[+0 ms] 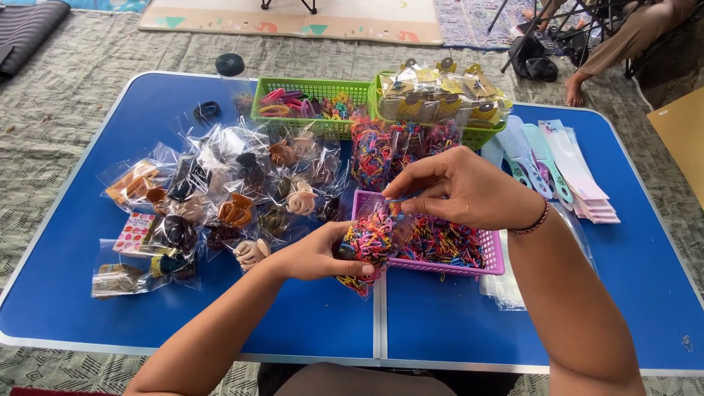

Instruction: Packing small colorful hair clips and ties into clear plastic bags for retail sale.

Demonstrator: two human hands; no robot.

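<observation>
While my left hand (323,253) grips the bag of bands (367,246) upright, its mouth faces up. Right-hand fingers (411,192) pinch the top edge, directly above, w/ pink basket (493,257) just behind.

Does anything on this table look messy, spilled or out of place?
Nothing looks spilled or broken. The clear packets of hair clips lie in a loose heap on the blue table rather than in a basket. The left hand holds a small bag of colourful bands; the right hand pinches its top.
</observation>
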